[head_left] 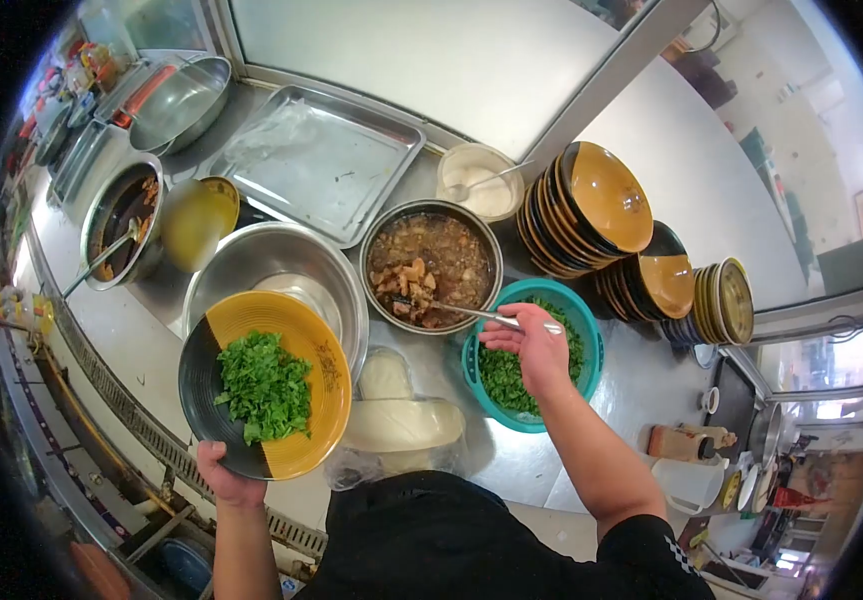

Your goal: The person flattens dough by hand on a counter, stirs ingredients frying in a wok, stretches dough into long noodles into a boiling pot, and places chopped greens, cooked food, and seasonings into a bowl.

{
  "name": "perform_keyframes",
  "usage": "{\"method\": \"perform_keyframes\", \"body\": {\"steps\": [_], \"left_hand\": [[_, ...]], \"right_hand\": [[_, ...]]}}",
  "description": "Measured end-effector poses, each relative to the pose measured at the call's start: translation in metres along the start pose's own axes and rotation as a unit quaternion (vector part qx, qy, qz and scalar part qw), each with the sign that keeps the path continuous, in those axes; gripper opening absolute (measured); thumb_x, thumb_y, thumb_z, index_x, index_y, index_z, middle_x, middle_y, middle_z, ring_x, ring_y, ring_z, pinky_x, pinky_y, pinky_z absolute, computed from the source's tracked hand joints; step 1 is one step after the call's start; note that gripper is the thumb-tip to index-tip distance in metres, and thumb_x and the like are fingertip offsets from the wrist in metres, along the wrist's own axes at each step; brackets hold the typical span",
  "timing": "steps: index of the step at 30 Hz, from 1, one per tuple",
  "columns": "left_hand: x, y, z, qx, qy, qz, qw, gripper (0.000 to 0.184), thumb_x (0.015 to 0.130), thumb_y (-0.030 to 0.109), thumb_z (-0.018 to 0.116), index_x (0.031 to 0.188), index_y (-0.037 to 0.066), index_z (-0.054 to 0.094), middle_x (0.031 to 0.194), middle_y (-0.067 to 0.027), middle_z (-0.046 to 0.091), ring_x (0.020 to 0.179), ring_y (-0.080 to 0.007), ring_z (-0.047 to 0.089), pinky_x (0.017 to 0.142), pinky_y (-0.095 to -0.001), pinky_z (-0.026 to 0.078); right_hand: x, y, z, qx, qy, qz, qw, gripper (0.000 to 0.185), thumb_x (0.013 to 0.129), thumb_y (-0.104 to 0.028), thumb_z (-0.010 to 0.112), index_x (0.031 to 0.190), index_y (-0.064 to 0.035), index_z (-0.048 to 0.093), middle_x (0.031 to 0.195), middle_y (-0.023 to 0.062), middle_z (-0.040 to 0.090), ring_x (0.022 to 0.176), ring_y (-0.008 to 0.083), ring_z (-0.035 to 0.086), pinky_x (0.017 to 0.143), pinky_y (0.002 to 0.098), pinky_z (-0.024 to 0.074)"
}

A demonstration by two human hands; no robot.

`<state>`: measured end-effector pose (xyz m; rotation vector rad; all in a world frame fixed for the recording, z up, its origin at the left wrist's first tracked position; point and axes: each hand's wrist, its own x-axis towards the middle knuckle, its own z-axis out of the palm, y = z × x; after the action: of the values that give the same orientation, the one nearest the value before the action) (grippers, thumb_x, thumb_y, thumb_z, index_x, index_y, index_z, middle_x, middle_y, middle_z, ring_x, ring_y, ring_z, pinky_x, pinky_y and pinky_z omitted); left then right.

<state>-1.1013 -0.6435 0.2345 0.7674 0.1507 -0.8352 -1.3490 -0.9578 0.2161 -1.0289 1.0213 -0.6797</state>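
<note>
My left hand (230,476) is closed on the rim of a yellow-and-black bowl (331,425), thumb over the edge. Chopped green leaves (264,387) lie heaped in this bowl, which is tilted toward me. The fingers of my right hand (533,348) are wrapped round the metal handle of a spoon (473,312). Its head is in a steel pot (497,262) of brown stew, under or among meat chunks (413,285). Below my right hand stands a teal basket (595,350) full of chopped greens, partly hidden by the hand and forearm.
A large steel basin (213,268) stands behind the held bowl. Wrapped dough (401,425) lies near my body. Stacked bowls (606,200) rise at the right. At the back are a metal tray (301,165) and a white tub (486,195); a dark-sauce pot (101,225) is left.
</note>
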Motion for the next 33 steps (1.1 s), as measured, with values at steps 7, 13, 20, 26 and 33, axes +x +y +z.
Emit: {"method": "perform_keyframes", "body": {"steps": [7, 13, 20, 26, 33], "left_hand": [[0.002, -0.004, 0.007, 0.009, -0.002, -0.016, 1.0, 0.056, 0.067, 0.021, 0.049, 0.119, -0.001, 0.048, 0.112, -0.0152, 0.059, 0.1, -0.0316, 0.058, 0.09, -0.0422, 0.046], [0.005, -0.006, -0.007, 0.012, -0.006, -0.016, 1.0, 0.056, 0.068, 0.021, 0.048, 0.119, -0.001, 0.048, 0.113, -0.0155, 0.059, 0.1, -0.0316, 0.058, 0.091, -0.0424, 0.046], [0.005, -0.009, 0.001, 0.007, -0.013, -0.026, 1.0, 0.057, 0.067, 0.021, 0.048, 0.12, -0.002, 0.048, 0.114, -0.0164, 0.058, 0.101, -0.0321, 0.058, 0.091, -0.0419, 0.045], [0.003, -0.007, 0.005, 0.003, -0.026, -0.035, 0.999, 0.056, 0.066, 0.018, 0.046, 0.118, -0.003, 0.049, 0.114, -0.0153, 0.058, 0.103, -0.0306, 0.056, 0.093, -0.0396, 0.043], [0.003, -0.007, 0.007, 0.005, -0.023, -0.037, 0.999, 0.056, 0.067, 0.018, 0.047, 0.118, -0.003, 0.049, 0.114, -0.0151, 0.058, 0.103, -0.0301, 0.057, 0.093, -0.0394, 0.043]], "right_hand": [[-0.013, 0.001, 0.001, -0.069, -0.036, -0.09, 0.993, 0.028, 0.094, -0.013, 0.036, 0.106, 0.0061, 0.052, 0.094, 0.0182, 0.061, 0.085, 0.0267, 0.064, 0.075, 0.0335, 0.0531], [0.0, 0.021, -0.013, -0.237, -0.077, -0.145, 0.958, 0.025, 0.093, -0.01, 0.04, 0.109, 0.0049, 0.052, 0.1, 0.0156, 0.06, 0.091, 0.0252, 0.061, 0.08, 0.0318, 0.0492], [0.011, 0.025, 0.034, -0.542, -0.153, -0.353, 0.747, 0.024, 0.089, -0.009, 0.046, 0.11, -0.0014, 0.054, 0.1, 0.0165, 0.059, 0.092, 0.0297, 0.059, 0.08, 0.0364, 0.0466], [0.035, 0.042, 0.035, -0.327, -0.119, -0.223, 0.911, 0.025, 0.091, -0.012, 0.043, 0.11, 0.0026, 0.052, 0.097, 0.0198, 0.061, 0.088, 0.0274, 0.063, 0.077, 0.0337, 0.0514], [0.008, -0.002, 0.027, -0.068, -0.066, -0.083, 0.992, 0.028, 0.093, -0.012, 0.034, 0.107, 0.0061, 0.05, 0.096, 0.0241, 0.059, 0.087, 0.0296, 0.064, 0.078, 0.0342, 0.0529]]}}
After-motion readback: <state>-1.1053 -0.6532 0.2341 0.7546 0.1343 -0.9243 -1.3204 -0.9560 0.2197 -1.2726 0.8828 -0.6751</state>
